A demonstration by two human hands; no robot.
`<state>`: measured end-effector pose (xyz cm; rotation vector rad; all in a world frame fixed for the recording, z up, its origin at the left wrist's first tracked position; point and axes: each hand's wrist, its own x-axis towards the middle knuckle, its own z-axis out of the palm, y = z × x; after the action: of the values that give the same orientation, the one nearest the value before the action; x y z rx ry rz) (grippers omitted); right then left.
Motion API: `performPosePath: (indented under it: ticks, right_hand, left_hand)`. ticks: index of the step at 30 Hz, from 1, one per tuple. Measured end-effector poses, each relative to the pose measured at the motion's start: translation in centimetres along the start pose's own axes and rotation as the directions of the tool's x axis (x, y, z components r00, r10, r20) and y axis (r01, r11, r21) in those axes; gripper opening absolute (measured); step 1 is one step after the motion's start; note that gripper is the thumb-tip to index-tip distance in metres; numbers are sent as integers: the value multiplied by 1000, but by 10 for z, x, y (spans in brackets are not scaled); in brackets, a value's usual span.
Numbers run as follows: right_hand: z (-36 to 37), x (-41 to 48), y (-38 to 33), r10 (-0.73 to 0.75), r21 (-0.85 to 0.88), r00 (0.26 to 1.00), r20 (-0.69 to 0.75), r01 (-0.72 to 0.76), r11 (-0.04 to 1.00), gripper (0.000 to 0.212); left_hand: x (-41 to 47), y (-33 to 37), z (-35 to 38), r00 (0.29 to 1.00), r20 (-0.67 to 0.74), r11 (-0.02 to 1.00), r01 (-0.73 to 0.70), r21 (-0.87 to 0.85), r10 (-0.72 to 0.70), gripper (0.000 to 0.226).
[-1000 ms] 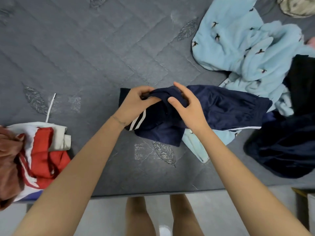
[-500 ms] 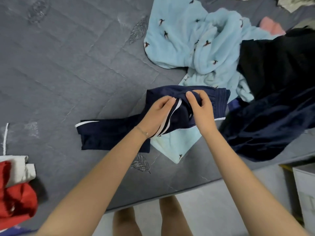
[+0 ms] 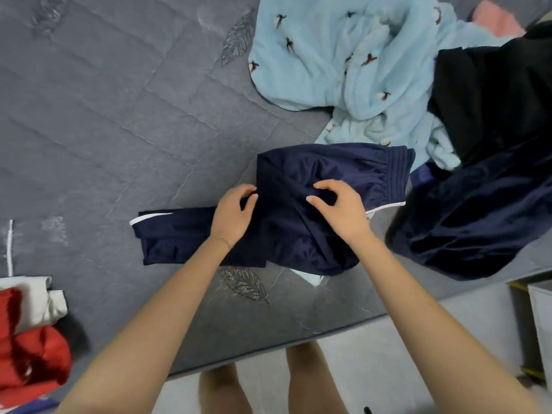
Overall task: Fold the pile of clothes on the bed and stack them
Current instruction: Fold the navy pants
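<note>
- Two bare hands work on one garment: navy track pants [image 3: 313, 186] with white side stripes, lying near the front edge of the grey quilted bed [image 3: 119, 115].
- The left hand [image 3: 231, 215] pinches a fold of the navy fabric between thumb and fingers, at the seam where the upper part overlaps the legs.
- The right hand [image 3: 342, 209] has its fingers curled down into the cloth just below the elastic waistband; how much fabric sits inside that curl is hidden by the fingers themselves.
- The pants' legs run left from under the left wrist, doubled over, with a white stripe showing at the far end; the forearm covers part of them.
- Beneath the pants a small pale-blue corner peeks out at the lower edge; the rest is covered.
- A light-blue fleece garment [image 3: 328, 55] with small dark bird shapes lies crumpled behind the pants.
- A black garment [image 3: 493, 100] and a dark navy velvety one [image 3: 478, 219] are heaped to the right, cut off by the frame, so their kinds cannot be told.
- A pink scrap [image 3: 497, 17] shows at the top right, blurred.
- A red-and-white folded stack [image 3: 30, 339] sits at the left edge, partly out of view.
</note>
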<state>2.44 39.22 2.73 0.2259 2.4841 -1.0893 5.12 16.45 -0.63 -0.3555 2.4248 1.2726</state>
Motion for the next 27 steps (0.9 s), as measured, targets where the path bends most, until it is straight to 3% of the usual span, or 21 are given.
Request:
performPosePath:
  ticks: [4, 8, 11, 17, 27]
  right_hand:
    - [49, 7, -27, -168, -45, 975, 145, 176, 983, 37]
    - [103, 9, -44, -329, -130, 920, 211, 360, 924, 43]
    - [137, 14, -53, -382, -199, 879, 285, 445, 873, 49]
    - [171, 16, -52, -321, -341, 847, 423, 477, 810, 63]
    - [142, 6, -47, -144, -397, 924, 355, 288, 872, 67]
  left_hand:
    - [-3, -63, -41, 995, -90, 971, 66, 228, -46, 31]
    - [-16, -112, -70, 994, -76, 875, 108, 472, -81, 31]
    - [-27, -133, -85, 996, -77, 826, 76, 558, -40, 25]
    - [-40, -152, -100, 993, -106, 877, -1, 481, 59, 24]
    - [-44, -112, -129, 982, -159, 912, -27, 408, 100, 32]
